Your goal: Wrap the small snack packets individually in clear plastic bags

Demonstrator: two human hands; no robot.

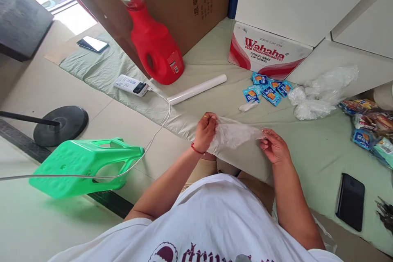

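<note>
A thin clear plastic bag (238,132) is stretched between my two hands above the front edge of the cloth-covered table. My left hand (206,131), with a red string bracelet at the wrist, pinches the bag's left end. The right end is held between the fingertips of my right hand (273,145). Beyond the bag lie several small blue snack packets (270,90) in a loose pile. A small crumpled piece of clear plastic (248,106) sits in front of them. To the left of the packets is a white roll (198,89).
A red jug (156,45) and a power bank (131,85) with a cable stand at the left. A Wahaha carton (267,51) is behind the packets. Crumpled clear plastic (322,92), bagged snacks (368,125) and a black phone (350,201) lie right. A green stool (76,166) is on the floor.
</note>
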